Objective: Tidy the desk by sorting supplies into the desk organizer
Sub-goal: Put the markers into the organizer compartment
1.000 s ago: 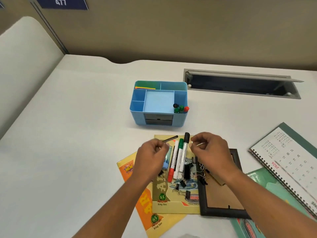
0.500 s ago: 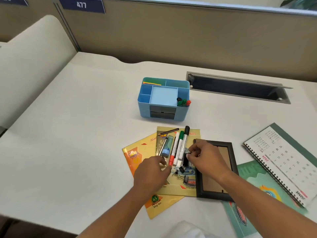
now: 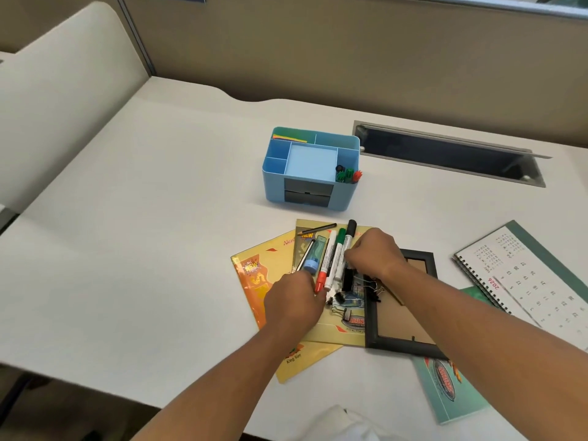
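Blue desk organizer (image 3: 310,186), centre of frame on the white worktop (image 3: 159,218); coloured sheets (image 3: 289,138) in its back-left compartment, small green, red and black pieces (image 3: 348,175) in its front-right one. Just below, on overlapping yellow booklets (image 3: 264,281): pencil (image 3: 318,229), red marker (image 3: 326,265), green marker (image 3: 339,249) and black marker (image 3: 349,238) side by side, and scattered binder clips (image 3: 372,286). Black picture frame (image 3: 401,343) and calendar (image 3: 525,275) lie at right. Left hand (image 3: 292,300) sits at the red marker's cap and right hand (image 3: 372,254) covers the black marker's lower end, both with fingers curled under, so I cannot tell whether they grip anything.
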{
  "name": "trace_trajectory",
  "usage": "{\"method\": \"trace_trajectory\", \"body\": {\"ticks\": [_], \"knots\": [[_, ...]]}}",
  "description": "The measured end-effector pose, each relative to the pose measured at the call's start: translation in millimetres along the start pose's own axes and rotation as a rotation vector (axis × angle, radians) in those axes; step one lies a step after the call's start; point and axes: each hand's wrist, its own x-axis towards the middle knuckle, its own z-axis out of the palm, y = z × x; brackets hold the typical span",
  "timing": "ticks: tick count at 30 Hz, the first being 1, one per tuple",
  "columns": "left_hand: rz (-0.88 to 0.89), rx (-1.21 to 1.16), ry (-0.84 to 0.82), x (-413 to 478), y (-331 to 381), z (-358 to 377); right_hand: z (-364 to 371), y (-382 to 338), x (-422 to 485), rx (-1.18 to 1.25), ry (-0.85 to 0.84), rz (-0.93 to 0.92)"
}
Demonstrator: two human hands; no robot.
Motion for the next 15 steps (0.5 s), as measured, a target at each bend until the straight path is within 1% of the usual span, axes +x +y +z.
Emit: {"method": "trace_trajectory", "body": {"ticks": [6, 15], "knots": [[-0.008, -0.06, 0.003, -2, 1, -5, 4, -1, 7, 0.016, 0.013, 0.051], [-0.028, -0.192, 0.114, -13, -8, -19, -2, 0, 15, 0.045, 0.058, 0.07]]}}
